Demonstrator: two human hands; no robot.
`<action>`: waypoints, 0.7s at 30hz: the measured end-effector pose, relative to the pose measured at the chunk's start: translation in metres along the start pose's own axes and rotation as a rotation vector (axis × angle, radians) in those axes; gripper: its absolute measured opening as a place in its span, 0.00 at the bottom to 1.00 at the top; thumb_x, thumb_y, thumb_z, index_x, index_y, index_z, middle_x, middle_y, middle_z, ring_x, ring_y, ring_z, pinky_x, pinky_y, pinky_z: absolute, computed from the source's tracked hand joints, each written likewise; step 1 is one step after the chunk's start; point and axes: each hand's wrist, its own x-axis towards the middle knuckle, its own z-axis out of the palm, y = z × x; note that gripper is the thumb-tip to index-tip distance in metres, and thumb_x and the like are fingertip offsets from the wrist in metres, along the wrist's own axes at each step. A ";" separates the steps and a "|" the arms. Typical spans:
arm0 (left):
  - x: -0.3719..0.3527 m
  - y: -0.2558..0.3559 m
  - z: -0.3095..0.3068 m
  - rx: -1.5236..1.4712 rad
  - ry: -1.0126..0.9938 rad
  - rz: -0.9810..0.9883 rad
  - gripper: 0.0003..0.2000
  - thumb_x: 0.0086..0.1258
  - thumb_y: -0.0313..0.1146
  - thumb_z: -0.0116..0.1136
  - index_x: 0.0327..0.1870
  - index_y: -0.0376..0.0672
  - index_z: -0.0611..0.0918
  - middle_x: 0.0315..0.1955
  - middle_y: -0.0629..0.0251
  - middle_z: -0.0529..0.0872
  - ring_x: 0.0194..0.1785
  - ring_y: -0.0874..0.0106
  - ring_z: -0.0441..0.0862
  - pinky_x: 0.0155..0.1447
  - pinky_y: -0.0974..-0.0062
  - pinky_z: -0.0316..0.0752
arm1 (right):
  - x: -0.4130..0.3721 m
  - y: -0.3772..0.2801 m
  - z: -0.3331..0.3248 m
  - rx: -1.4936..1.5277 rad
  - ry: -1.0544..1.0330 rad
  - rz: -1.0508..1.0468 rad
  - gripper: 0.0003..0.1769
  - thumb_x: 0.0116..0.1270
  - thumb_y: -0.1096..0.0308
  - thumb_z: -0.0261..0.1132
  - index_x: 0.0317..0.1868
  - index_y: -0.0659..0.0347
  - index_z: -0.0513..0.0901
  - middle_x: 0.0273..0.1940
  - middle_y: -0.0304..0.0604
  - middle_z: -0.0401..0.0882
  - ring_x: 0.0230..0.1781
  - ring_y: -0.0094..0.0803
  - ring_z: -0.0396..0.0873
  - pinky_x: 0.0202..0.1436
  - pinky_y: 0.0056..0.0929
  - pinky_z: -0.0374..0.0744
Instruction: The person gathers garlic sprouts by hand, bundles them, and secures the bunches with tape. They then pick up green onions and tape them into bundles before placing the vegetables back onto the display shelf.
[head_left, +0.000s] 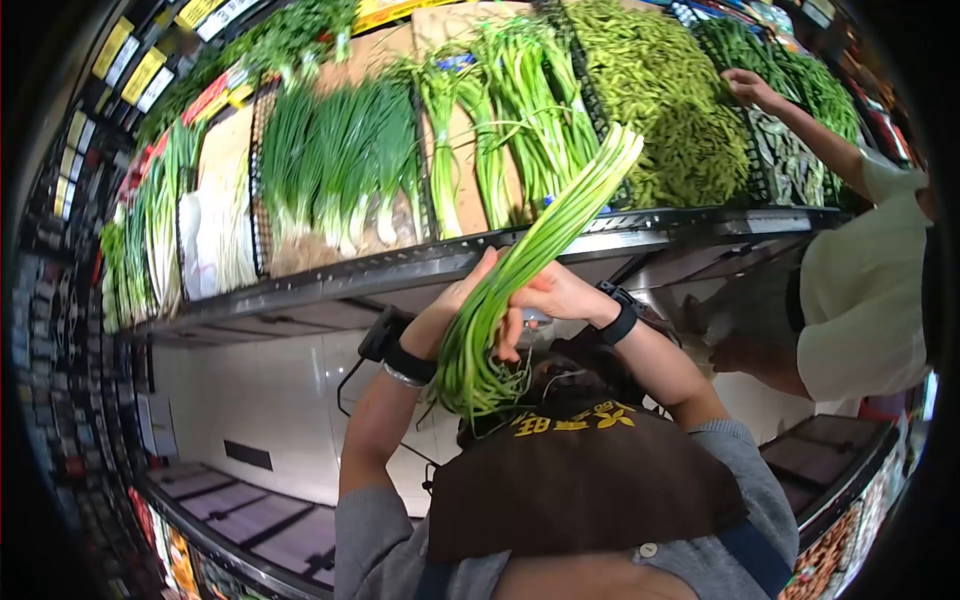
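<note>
A bunch of long green stems (545, 235), pale at the cut ends, slants across the view in front of my chest. Its pale ends point up and right over the shelf edge; the thin tips droop down to the left by my apron (590, 480). My left hand (478, 280) is wrapped round the bunch from the left, partly hidden behind it. From the right, my right hand (560, 292) grips the stems with its fingers closed against them. Similar green bunches (535, 110) lie on the shelf just beyond my hands.
The produce shelf's metal edge (350, 275) runs across in front of me. Scallions (340, 150) lie left, green bean pods (660, 100) right. A co-worker's hand (748, 88) reaches over the greens at right. Another shelf (235, 525) stands behind me.
</note>
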 end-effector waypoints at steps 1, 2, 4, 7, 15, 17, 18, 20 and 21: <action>0.002 0.002 0.003 0.050 -0.029 0.029 0.34 0.71 0.61 0.23 0.61 0.39 0.65 0.21 0.55 0.80 0.22 0.68 0.81 0.39 0.76 0.78 | 0.000 0.002 0.002 0.009 -0.022 0.009 0.17 0.67 0.71 0.56 0.56 0.64 0.70 0.47 0.44 0.78 0.41 0.24 0.77 0.36 0.21 0.77; 0.001 0.000 0.002 0.037 -0.014 0.041 0.34 0.71 0.61 0.23 0.61 0.39 0.65 0.21 0.55 0.80 0.22 0.68 0.81 0.39 0.76 0.78 | -0.002 0.004 0.004 0.034 0.008 -0.016 0.18 0.68 0.70 0.56 0.57 0.64 0.68 0.43 0.44 0.79 0.36 0.25 0.79 0.34 0.20 0.76; 0.000 -0.002 -0.001 0.182 0.133 0.095 0.32 0.71 0.59 0.27 0.61 0.39 0.64 0.21 0.57 0.80 0.23 0.68 0.81 0.38 0.77 0.78 | 0.000 0.002 0.009 0.063 0.030 -0.033 0.19 0.69 0.69 0.55 0.58 0.63 0.65 0.39 0.44 0.80 0.32 0.26 0.81 0.32 0.19 0.75; -0.007 0.008 0.007 0.306 0.207 0.098 0.29 0.73 0.55 0.31 0.62 0.39 0.63 0.22 0.57 0.80 0.23 0.70 0.81 0.32 0.80 0.75 | 0.002 -0.010 0.016 0.184 -0.011 0.049 0.25 0.68 0.68 0.57 0.62 0.62 0.60 0.39 0.43 0.78 0.33 0.26 0.80 0.36 0.18 0.73; -0.045 0.033 0.010 0.612 0.549 0.130 0.16 0.66 0.41 0.58 0.44 0.37 0.74 0.30 0.61 0.82 0.33 0.79 0.78 0.35 0.82 0.71 | 0.001 -0.017 0.028 -0.217 0.204 -0.080 0.17 0.65 0.65 0.61 0.52 0.62 0.76 0.47 0.39 0.76 0.50 0.26 0.72 0.53 0.29 0.71; -0.050 0.030 0.030 0.866 0.565 0.197 0.23 0.60 0.46 0.62 0.47 0.37 0.73 0.34 0.52 0.81 0.39 0.66 0.80 0.41 0.75 0.73 | 0.004 -0.026 0.030 -0.090 0.211 0.084 0.16 0.65 0.64 0.62 0.50 0.62 0.78 0.47 0.39 0.78 0.48 0.27 0.73 0.55 0.30 0.71; -0.048 0.021 0.041 1.214 0.561 0.242 0.28 0.56 0.49 0.65 0.50 0.37 0.71 0.35 0.47 0.81 0.41 0.59 0.81 0.44 0.71 0.74 | 0.007 -0.025 0.031 -0.095 0.225 0.074 0.16 0.65 0.64 0.62 0.50 0.62 0.78 0.47 0.39 0.78 0.48 0.27 0.73 0.55 0.30 0.71; -0.025 -0.017 0.034 1.571 0.890 0.339 0.45 0.37 0.54 0.74 0.53 0.34 0.65 0.34 0.43 0.80 0.44 0.51 0.80 0.44 0.60 0.75 | 0.009 -0.022 0.030 -0.241 0.279 0.051 0.15 0.63 0.63 0.63 0.48 0.63 0.79 0.46 0.42 0.79 0.46 0.29 0.75 0.53 0.29 0.72; -0.012 -0.029 0.019 1.505 0.952 0.260 0.40 0.40 0.49 0.74 0.51 0.34 0.67 0.32 0.45 0.80 0.42 0.54 0.80 0.42 0.62 0.75 | 0.008 -0.025 0.029 -0.449 0.327 0.120 0.18 0.63 0.56 0.63 0.41 0.64 0.82 0.41 0.42 0.80 0.34 0.27 0.78 0.36 0.31 0.76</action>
